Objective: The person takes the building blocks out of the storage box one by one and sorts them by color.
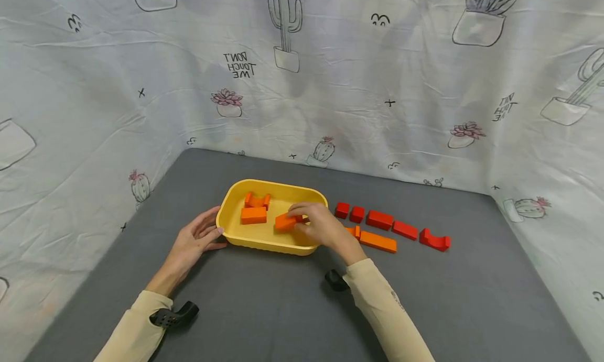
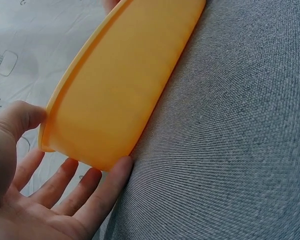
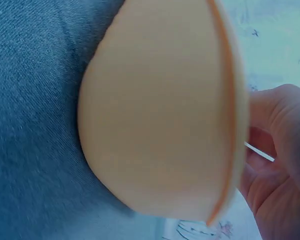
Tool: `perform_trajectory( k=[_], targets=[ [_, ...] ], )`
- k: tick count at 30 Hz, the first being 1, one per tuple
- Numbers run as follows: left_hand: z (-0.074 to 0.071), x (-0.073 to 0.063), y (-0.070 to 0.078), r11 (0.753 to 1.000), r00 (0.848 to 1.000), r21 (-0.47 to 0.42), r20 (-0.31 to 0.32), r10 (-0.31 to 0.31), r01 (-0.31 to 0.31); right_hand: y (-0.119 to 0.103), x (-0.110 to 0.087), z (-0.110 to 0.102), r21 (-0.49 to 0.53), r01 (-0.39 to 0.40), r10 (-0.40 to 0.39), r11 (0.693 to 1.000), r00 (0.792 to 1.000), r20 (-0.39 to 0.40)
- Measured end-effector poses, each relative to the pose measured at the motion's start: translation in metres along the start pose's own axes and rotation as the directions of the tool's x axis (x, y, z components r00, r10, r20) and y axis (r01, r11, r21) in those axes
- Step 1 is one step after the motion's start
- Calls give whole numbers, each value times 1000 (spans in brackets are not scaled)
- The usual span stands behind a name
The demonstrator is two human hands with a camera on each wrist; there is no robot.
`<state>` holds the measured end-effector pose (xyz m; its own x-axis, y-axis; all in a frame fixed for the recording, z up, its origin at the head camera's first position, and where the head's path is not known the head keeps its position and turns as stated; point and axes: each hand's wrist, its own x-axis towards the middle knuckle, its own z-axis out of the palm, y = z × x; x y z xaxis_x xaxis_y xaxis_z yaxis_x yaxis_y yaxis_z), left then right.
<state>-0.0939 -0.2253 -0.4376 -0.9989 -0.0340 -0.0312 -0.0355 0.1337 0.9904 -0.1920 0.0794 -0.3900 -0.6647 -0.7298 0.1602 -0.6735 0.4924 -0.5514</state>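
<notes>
A yellow tray (image 1: 264,243) stands on the grey table. My left hand (image 1: 193,241) rests against its left end, fingers spread along the outer wall (image 2: 97,90) and thumb tip at the rim. My right hand (image 1: 321,226) reaches over the tray's right side and grips an orange block (image 1: 285,223) inside it. Left of that block lie another orange block (image 1: 254,216) and an orange arch-shaped block (image 1: 257,201). In the right wrist view the tray wall (image 3: 160,110) hides the fingertips of my right hand (image 3: 282,150) and the block.
Right of the tray, a row of red blocks (image 1: 379,220) ends in a red arch-shaped block (image 1: 435,240). Nearer me lies a long orange block (image 1: 378,242), touching a partly hidden orange piece (image 1: 355,232). A printed white cloth (image 1: 330,89) hangs behind the table (image 1: 264,304).
</notes>
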Motion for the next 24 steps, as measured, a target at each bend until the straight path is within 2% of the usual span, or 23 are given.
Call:
perform_trajectory(
  k=[5,11,16,24],
  targets=[
    [0,-1,0,1000,1000,-31,14,-4,4,2,-12,-12,76,-17,22,997,998,-63],
    [1,-2,2,997,999,-82,36,-5,8,21,-36,-26,185,3,37,983,976,-215],
    [4,0,2,996,999,-92,52,-6,11,42,-71,-42,179,29,30,983,948,-316],
    [2,-2,1,996,999,-93,47,7,-3,57,-126,-79,128,-56,101,990,921,-376]
  ],
)
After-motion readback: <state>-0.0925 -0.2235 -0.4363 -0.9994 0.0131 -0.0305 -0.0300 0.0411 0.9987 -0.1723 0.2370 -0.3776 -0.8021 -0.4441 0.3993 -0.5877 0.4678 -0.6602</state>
